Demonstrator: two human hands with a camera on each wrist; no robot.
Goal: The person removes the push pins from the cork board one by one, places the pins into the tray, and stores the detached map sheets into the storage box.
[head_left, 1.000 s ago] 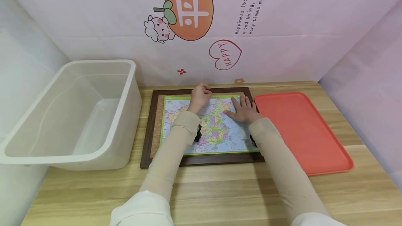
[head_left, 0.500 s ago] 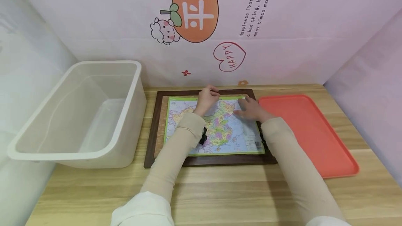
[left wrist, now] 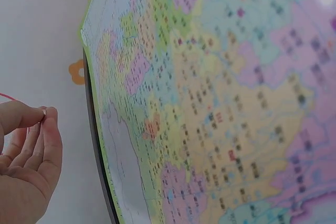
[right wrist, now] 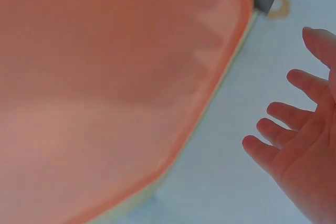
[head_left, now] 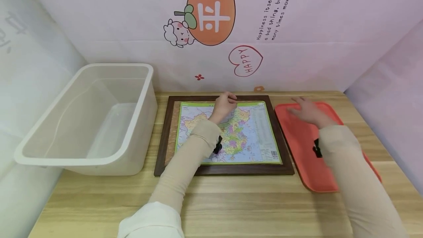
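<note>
A colourful map [head_left: 244, 135] lies on a cork board in a dark wooden frame [head_left: 164, 135]. My left hand [head_left: 230, 98] hovers at the map's far edge, near the middle. In the left wrist view the left hand [left wrist: 43, 114] pinches a small pale pin between thumb and forefinger, just off the edge of the map [left wrist: 220, 103]. My right hand [head_left: 297, 105] hangs over the far left part of the orange tray [head_left: 299, 142], fingers straight and spread, holding nothing. The right wrist view shows the same right hand [right wrist: 286, 124] beside the bare tray [right wrist: 105, 77].
A large translucent white bin [head_left: 82, 161] stands left of the frame. The wooden table [head_left: 231, 201] runs bare in front of the frame. A pink wall sheet with cartoon prints [head_left: 211, 12] closes the back, and pale walls close both sides.
My right hand has lifted off the map's right part and moved right, over the orange tray. The left hand stays at the map's far edge. The head view has shifted slightly.
</note>
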